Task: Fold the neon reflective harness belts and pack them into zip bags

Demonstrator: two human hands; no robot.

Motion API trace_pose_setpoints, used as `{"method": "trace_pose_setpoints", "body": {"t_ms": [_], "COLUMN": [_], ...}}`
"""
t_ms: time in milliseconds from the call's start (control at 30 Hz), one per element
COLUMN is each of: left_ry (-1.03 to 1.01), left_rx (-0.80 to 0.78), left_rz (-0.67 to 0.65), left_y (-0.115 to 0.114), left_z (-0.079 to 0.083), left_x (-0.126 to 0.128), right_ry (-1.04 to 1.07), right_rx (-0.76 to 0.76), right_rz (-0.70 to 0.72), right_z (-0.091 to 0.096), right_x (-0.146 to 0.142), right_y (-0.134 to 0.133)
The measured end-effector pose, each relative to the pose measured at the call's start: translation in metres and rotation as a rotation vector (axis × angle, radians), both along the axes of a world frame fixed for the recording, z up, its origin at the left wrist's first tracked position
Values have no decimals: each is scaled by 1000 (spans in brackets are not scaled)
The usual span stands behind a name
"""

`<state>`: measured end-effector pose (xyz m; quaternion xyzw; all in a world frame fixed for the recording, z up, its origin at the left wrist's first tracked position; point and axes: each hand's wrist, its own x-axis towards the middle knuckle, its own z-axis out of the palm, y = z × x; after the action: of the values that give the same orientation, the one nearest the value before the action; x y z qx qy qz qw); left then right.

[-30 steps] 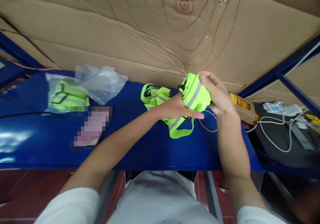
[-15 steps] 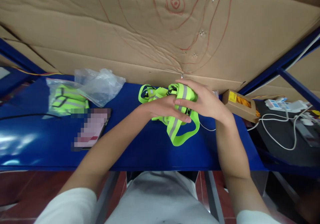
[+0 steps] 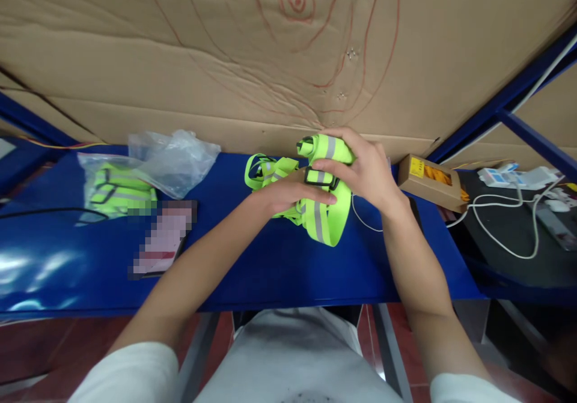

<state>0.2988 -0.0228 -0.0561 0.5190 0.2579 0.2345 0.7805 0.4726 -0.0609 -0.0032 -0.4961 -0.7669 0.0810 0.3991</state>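
strap bundle showed its buckle more plainly than ½ sec ago, loop below now narrower; prob. meant a neater fold. l. hand, fingers part-curled, had hold at bundle's 9 o'clock; r. hand, curled w/ thumb in front, gripped its 3. bundle was over blue counter, touching or not unclear: loose straps at 9, phone at 8, box at 3, cardboard at 12, red floor at 7.
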Motion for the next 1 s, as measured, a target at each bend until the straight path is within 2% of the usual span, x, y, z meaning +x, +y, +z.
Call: {"method": "trace_pose_setpoints", "body": {"t_ms": [167, 233, 333, 400, 533, 667, 700, 767, 867, 900, 1000], "left_ry": [58, 142, 282, 335, 336, 357, 326, 188, -19, -45, 7], "left_rx": [127, 361, 829, 972, 888, 873, 863, 737, 453, 415, 462], "left_rz": [-55, 11, 267, 386, 403, 465, 446, 319, 73, 33, 37], "left_y": [5, 8, 6, 3, -1, 1, 1, 1, 2, 2, 6], "left_z": [11, 16, 22, 25, 28, 30, 30, 27, 21, 19, 16], "left_x": [-9, -13, -13, -10, -8, -11, -12, -11, -8, -7, -8], "right_ry": [61, 62, 70, 94, 99, 93, 105, 141, 194, 200, 193], "right_rx": [90, 131, 184, 227, 285, 358, 394, 463, 493, 477, 385], "right_rz": [-61, -95, -148, -195, -274, -251, -248, -250, -254, -252, -244], "right_z": [-9, -13, -17, -20, -25, -25, -24, -21, -15, -13, -11], "right_x": [4, 7, 14, 19, 24, 27, 28, 29, 28, 27, 29], "right_y": [7, 11, 16, 20, 23, 23, 22, 20, 17, 16, 15]}}
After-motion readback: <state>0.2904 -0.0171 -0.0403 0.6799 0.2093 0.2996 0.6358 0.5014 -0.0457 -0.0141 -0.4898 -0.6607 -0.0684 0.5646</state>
